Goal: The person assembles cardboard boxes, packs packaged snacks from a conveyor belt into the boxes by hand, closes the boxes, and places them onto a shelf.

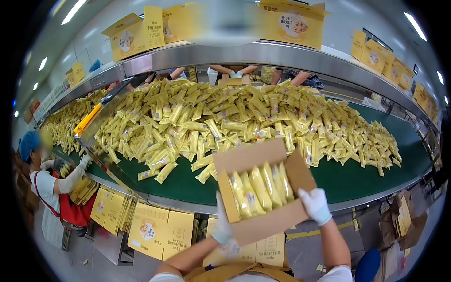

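Observation:
An open cardboard box (268,226), its flaps folded outward, is tilted up in front of me over the near edge of the belt. Several yellow-wrapped snack packets (260,188) stand side by side in a row inside it. My left hand (221,222), in a white glove, grips the box's left side. On the right side, my gloved right hand (315,205) is closed on the box near the corner of a flap. A large heap of the same yellow packets (225,110) lies just beyond the box.
A green conveyor belt (185,185) runs across under the heap, below a metal overhead shelf (206,55) carrying yellow cartons (293,23). Flat yellow cartons (162,230) lean below the belt. A co-worker (49,188) stands at the left; other people's hands (236,74) show opposite.

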The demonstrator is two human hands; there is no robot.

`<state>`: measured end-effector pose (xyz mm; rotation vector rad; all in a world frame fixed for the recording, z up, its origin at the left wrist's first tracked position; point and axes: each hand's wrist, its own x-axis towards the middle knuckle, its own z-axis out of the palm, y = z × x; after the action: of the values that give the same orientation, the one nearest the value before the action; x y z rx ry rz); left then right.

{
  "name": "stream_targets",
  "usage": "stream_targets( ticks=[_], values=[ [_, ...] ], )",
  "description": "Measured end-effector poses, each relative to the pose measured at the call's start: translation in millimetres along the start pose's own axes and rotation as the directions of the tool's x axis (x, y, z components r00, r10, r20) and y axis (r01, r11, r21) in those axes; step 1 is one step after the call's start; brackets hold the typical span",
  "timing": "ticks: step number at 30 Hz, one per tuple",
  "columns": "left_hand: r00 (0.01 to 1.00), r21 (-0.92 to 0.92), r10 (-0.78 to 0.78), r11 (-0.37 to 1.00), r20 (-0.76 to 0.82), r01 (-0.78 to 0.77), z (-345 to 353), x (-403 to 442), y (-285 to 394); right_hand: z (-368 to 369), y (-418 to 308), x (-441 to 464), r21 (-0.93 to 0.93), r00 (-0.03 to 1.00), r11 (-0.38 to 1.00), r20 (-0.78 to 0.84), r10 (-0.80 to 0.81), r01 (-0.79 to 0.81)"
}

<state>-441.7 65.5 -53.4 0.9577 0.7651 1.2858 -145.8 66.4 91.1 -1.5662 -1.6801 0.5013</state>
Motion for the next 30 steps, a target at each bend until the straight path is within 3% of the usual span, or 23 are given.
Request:
stream_targets(
  ticks=[1, 2, 4, 5, 6, 8, 9, 10, 12, 13, 14, 16, 19, 20, 21, 23, 25, 26, 27, 28, 29, 30],
  values=[
    [0.998, 0.066, 0.07, 0.995, 0.002, -0.07, 4.0, 23.1, 35.7, -5.8, -10.1, 16.7, 0.048, 1.0, 0.998, -0.009, -0.027, 0.027],
    [0.987, 0.165, 0.157, 0.974, 0.017, -0.158, 6.2, 47.5, 71.0, -10.4, -10.8, 39.5, 0.256, 0.995, 0.961, -0.023, -0.1, 0.102],
    [0.923, 0.419, 0.373, 0.826, 0.095, -0.377, 1.7, 105.7, 141.2, -11.3, -34.0, 85.5, 0.613, 0.98, 0.766, -0.148, -0.132, 0.196],
    [0.862, 0.546, 0.483, 0.687, 0.151, -0.48, -1.3, 136.9, 176.6, -13.1, -37.7, 125.6, 0.736, 0.909, 0.574, -0.134, -0.395, 0.358],
    [0.782, 0.645, 0.585, 0.517, 0.214, -0.563, -2.7, 169.7, 213.2, -19.2, -89.8, 154.1, 0.723, 0.837, 0.508, -0.179, -0.517, 0.468],
    [0.631, 0.721, 0.72, 0.271, 0.288, -0.638, -2.6, 236.0, 283.2, -32.5, -139.7, 214.4, 0.592, 0.82, 0.596, -0.217, -0.53, 0.542],
    [0.577, 0.718, 0.761, 0.22, 0.298, -0.661, 0.3, 267.3, 313.2, -39.2, -164.7, 244.5, 0.52, 0.811, 0.635, -0.236, -0.536, 0.571],
    [0.519, 0.665, 0.823, 0.255, 0.231, -0.701, 8.3, 296.0, 338.8, -40.5, -180.7, 267.6, 0.443, 0.747, 0.607, -0.299, -0.594, 0.66],
    [0.625, 0.45, 0.765, 0.509, 0.156, -0.734, 16.8, 341.2, 382.1, -28.3, -205.8, 333.7, 0.28, 0.552, 0.478, -0.49, -0.674, 0.832],
    [0.676, 0.352, 0.723, 0.602, 0.142, -0.717, 30.6, 346.8, 393.5, -22.2, -210.7, 353.2, 0.204, 0.514, 0.488, -0.534, -0.671, 0.849],
    [0.683, 0.347, 0.716, 0.61, 0.143, -0.712, 42.5, 346.4, 399.2, -16.1, -215.5, 372.5, 0.127, 0.474, 0.5, -0.576, -0.666, 0.857],
    [0.74, 0.48, 0.667, 0.622, 0.088, -0.618, 38.4, 370.7, 405.8, -16.0, -218.8, 382.0, 0.007, 0.602, 0.699, -0.516, -0.61, 0.715],
    [0.778, 0.648, 0.628, 0.585, 0.018, -0.488, 28.8, 404.8, 404.7, -5.1, -197.8, 426.2, -0.31, 0.636, 0.794, -0.478, -0.606, 0.523],
    [0.77, 0.699, 0.638, 0.555, -0.011, -0.45, 34.9, 408.6, 398.1, -7.5, -200.0, 411.5, -0.409, 0.706, 0.807, -0.407, -0.58, 0.427],
    [0.744, 0.776, 0.667, 0.448, 0.041, -0.444, 35.4, 406.4, 396.0, -6.9, -195.8, 416.2, -0.62, 0.663, 0.672, -0.307, -0.683, 0.405],
    [0.684, 0.889, 0.715, 0.211, 0.143, -0.406, 36.7, 401.1, 392.0, -8.7, -187.7, 426.3, -0.906, 0.587, 0.273, -0.035, -0.809, 0.323],
    [0.319, 0.868, 0.81, -0.429, 0.493, -0.25, -4.1, 453.4, 377.8, -3.4, -175.9, 414.6, -0.807, 0.545, 0.405, -0.126, -0.829, 0.43],
    [0.341, 0.426, 0.439, -0.897, 0.831, 0.117, -14.0, 433.6, 372.3, -0.2, -170.1, 402.4, -0.747, 0.523, 0.459, -0.176, -0.834, 0.481],
    [0.459, 0.641, 0.511, -0.744, 0.727, -0.187, -1.4, 392.3, 344.8, 2.2, -164.4, 388.5, -0.683, 0.498, 0.5, -0.226, -0.837, 0.533],
    [0.567, 0.801, 0.568, -0.367, 0.596, -0.474, 12.3, 349.6, 317.1, 6.5, -151.6, 367.0, -0.605, 0.491, 0.495, -0.19, -0.85, 0.623],
    [0.654, 0.814, 0.607, 0.02, 0.451, -0.581, 26.6, 306.3, 289.6, 14.4, -131.2, 338.5, -0.518, 0.483, 0.488, -0.155, -0.862, 0.703],
    [0.773, 0.774, 0.404, 0.209, 0.489, -0.598, 3.3, 268.5, 255.8, 26.8, -107.0, 307.1, -0.2, 0.608, 0.612, -0.087, -0.789, 0.766]
  ],
)
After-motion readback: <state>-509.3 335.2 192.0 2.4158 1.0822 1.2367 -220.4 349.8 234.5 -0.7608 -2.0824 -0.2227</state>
